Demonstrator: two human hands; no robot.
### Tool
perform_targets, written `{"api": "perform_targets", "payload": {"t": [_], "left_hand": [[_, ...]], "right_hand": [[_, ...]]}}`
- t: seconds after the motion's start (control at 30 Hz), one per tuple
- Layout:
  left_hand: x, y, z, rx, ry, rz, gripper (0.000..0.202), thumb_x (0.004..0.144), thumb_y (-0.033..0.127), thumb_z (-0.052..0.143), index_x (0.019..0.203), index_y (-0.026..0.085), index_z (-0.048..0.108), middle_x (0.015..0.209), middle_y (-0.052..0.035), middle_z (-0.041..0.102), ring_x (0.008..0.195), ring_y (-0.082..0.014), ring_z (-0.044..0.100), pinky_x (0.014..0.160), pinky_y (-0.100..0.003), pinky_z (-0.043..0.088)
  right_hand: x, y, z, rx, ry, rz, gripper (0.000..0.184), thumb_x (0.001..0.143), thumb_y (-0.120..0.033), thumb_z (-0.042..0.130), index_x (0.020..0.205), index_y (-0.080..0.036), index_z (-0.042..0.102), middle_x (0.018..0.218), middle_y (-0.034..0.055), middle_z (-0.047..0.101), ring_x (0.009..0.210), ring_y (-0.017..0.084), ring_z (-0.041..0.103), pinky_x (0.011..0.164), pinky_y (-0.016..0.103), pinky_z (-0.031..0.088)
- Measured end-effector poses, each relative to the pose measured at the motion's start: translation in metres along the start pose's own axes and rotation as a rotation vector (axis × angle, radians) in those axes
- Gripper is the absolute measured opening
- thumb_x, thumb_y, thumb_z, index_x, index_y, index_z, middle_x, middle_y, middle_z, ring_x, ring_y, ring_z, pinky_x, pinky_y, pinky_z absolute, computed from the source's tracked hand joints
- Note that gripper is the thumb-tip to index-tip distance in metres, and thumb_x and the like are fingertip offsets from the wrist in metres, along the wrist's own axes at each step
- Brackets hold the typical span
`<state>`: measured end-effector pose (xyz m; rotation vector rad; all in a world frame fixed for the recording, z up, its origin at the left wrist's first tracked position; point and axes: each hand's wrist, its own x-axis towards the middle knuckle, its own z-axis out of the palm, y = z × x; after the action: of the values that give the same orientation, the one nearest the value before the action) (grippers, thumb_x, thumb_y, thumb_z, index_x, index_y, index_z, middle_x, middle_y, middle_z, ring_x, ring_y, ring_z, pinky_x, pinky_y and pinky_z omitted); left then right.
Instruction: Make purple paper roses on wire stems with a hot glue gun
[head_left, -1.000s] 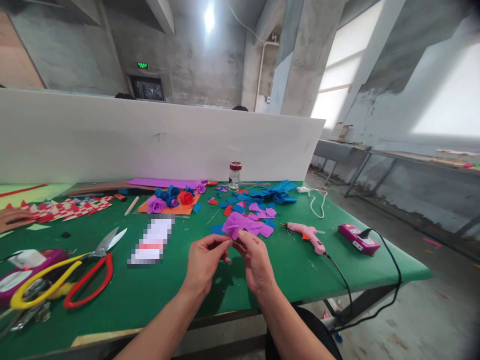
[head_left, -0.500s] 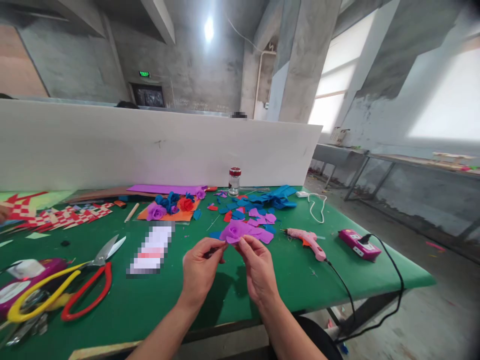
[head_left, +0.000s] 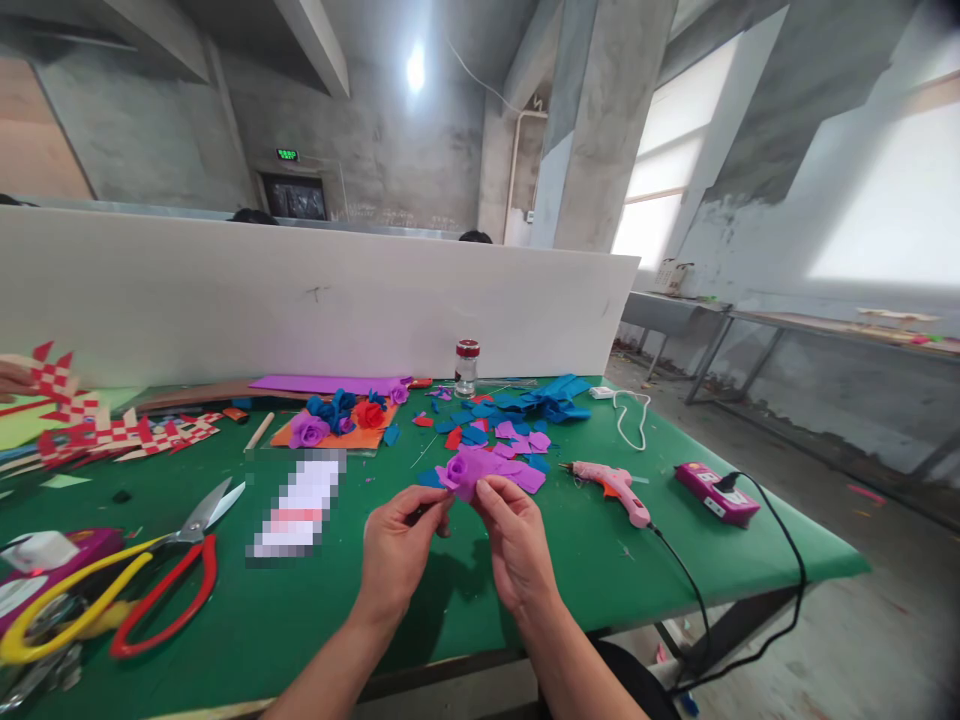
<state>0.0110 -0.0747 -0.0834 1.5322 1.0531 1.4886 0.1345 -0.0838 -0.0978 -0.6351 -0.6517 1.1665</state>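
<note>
Above the front middle of the green table [head_left: 315, 620], a purple paper flower [head_left: 459, 472] is held between my two hands. My left hand [head_left: 401, 548] pinches it low on its left side; the exact spot under the fingertips is hidden. With thumb and fingers, my right hand [head_left: 517, 545] grips its right edge. Just behind lie loose purple petals [head_left: 525, 476] and blue petals [head_left: 551, 400]. Finished paper flowers, including a red one [head_left: 369, 414] and a purple one [head_left: 307, 430], rest on an orange sheet [head_left: 289, 436] further left.
A pink glue gun [head_left: 611, 488] lies to the right, its cord running to a purple power box [head_left: 716, 490]. Large scissors [head_left: 199, 530] lie open at left. A red-lidded jar [head_left: 466, 370] stands before the white partition [head_left: 390, 300]. Another person's hand [head_left: 15, 378] holds red-and-white woven strips.
The purple flower has turned and tilted slightly to the left in my fingers. At far left, the other person's hand has lifted the checkered woven strips.
</note>
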Motion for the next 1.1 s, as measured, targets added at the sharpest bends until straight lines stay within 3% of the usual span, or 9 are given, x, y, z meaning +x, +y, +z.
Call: {"api": "perform_targets", "payload": {"t": [0.3, 0.7, 1.1], "left_hand": [[0.002, 0.002, 0.005, -0.117, -0.001, -0.170, 0.016, 0.067, 0.031, 0.075, 0.072, 0.016, 0.073, 0.050, 0.0026, 0.061, 0.049, -0.0109, 0.054, 0.053, -0.021, 0.045], [0.001, 0.001, 0.009, -0.081, -0.023, -0.151, 0.018, 0.066, 0.033, 0.076, 0.067, 0.016, 0.071, 0.049, 0.0033, 0.058, 0.048, -0.0101, 0.052, 0.052, -0.021, 0.042], [-0.002, 0.000, 0.011, -0.029, -0.001, -0.168, 0.022, 0.068, 0.038, 0.072, 0.066, 0.016, 0.070, 0.048, 0.0021, 0.058, 0.047, -0.0124, 0.054, 0.051, -0.023, 0.042]], "right_hand": [[0.001, -0.002, 0.005, 0.000, 0.006, -0.016, 0.014, 0.065, -0.029, 0.081, 0.073, -0.019, 0.074, 0.073, -0.0014, 0.068, 0.071, 0.012, 0.056, 0.075, 0.025, 0.043], [0.002, 0.000, 0.004, 0.008, 0.042, -0.017, 0.013, 0.065, -0.029, 0.080, 0.072, -0.020, 0.075, 0.071, -0.0021, 0.069, 0.069, 0.012, 0.056, 0.073, 0.024, 0.042], [-0.003, -0.003, 0.008, -0.042, -0.031, -0.022, 0.021, 0.075, -0.039, 0.070, 0.079, -0.018, 0.074, 0.079, 0.0032, 0.071, 0.076, 0.017, 0.062, 0.077, 0.029, 0.046]]}}
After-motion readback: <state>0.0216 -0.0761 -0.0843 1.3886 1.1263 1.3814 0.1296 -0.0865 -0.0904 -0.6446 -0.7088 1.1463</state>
